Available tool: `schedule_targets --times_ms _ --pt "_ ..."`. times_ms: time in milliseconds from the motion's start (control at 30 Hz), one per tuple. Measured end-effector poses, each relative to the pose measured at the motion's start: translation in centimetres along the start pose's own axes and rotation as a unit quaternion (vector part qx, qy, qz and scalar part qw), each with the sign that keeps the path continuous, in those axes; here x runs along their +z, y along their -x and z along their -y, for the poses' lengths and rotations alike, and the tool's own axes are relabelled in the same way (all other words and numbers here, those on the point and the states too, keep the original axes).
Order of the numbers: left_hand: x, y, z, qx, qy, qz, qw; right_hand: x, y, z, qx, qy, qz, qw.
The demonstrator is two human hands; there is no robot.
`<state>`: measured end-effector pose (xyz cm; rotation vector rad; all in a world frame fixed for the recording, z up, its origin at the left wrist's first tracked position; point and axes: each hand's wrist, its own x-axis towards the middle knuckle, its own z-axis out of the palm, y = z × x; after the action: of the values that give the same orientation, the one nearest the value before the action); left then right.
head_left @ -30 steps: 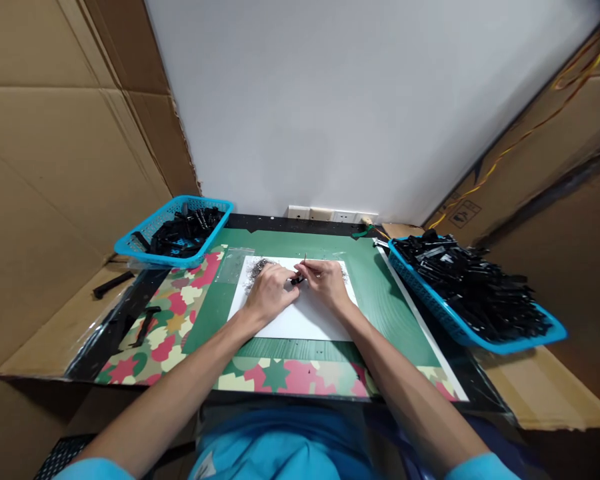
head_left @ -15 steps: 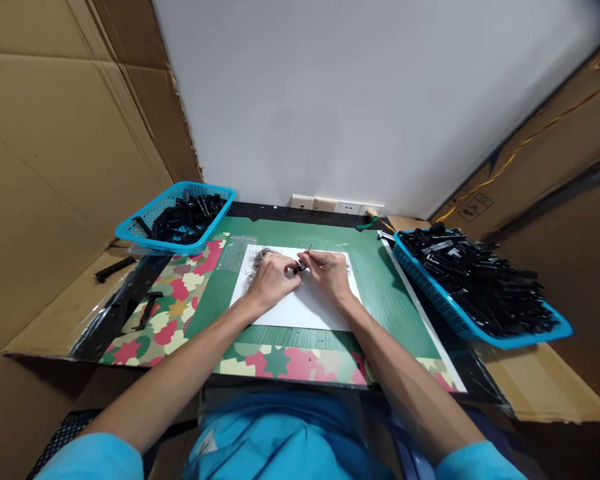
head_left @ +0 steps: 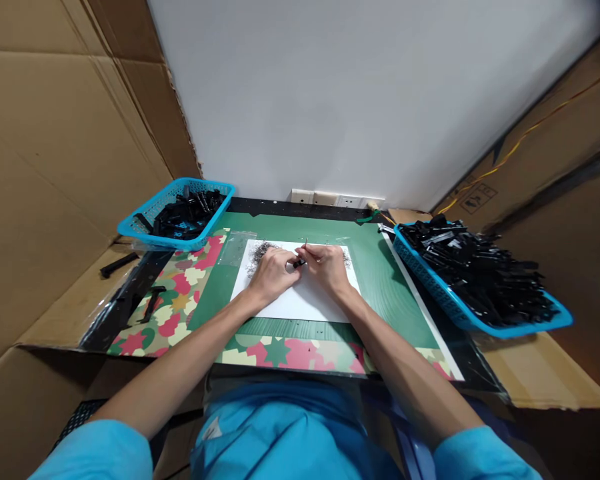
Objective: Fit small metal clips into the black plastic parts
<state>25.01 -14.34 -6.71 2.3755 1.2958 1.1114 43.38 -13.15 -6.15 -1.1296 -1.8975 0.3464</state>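
Note:
My left hand (head_left: 273, 275) is closed on a small black part (head_left: 299, 264) above a white sheet (head_left: 290, 308). Right beside it, my right hand (head_left: 329, 268) pinches a thin, pointed stick-like tool (head_left: 307, 245), whose upper end shows over the fingers. The fingertips of both hands meet at the black part and hide most of it. A pile of tiny dark pieces (head_left: 261, 252) lies on the sheet behind my left hand, and more small dark bits (head_left: 347, 257) are scattered behind my right hand.
A blue basket (head_left: 130, 230) of black parts stands at the left; a fuller blue basket (head_left: 460, 320) is at the right. Loose black pieces (head_left: 153, 303) lie on the left. A clear plastic bag (head_left: 235, 248) is beside the sheet. Wall sockets (head_left: 325, 199) are behind the table.
The view has shifted slightly. Both hands stay together at the black part, with my right fingers a little closer to it and the thin tool more upright.

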Motion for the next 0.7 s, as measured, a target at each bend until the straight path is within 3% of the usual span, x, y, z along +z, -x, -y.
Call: schedule_targets --times_ms 200,333,500,600,700 --pt "-0.1 -0.1 -0.2 -0.012 0.006 -0.004 1.000 0.0 0.0 0.2 -0.001 -0.009 0.012 1.000" --pt "-0.3 -0.1 -0.6 0.009 -0.006 -0.014 1.000 -0.2 0.2 -0.1 0.022 -0.035 -0.040 0.998" --pt "-0.9 -0.2 -0.2 -0.011 -0.002 -0.107 0.994 -0.9 0.0 -0.5 0.046 -0.032 -0.131 0.990" --pt "-1.9 -0.9 0.0 -0.059 0.001 -0.187 0.981 -1.1 -0.3 -0.7 0.061 0.007 -0.127 0.990" --pt "-3.2 -2.4 -1.3 -0.090 0.013 -0.249 0.964 -1.1 -0.6 -1.0 0.085 0.070 -0.085 0.990"
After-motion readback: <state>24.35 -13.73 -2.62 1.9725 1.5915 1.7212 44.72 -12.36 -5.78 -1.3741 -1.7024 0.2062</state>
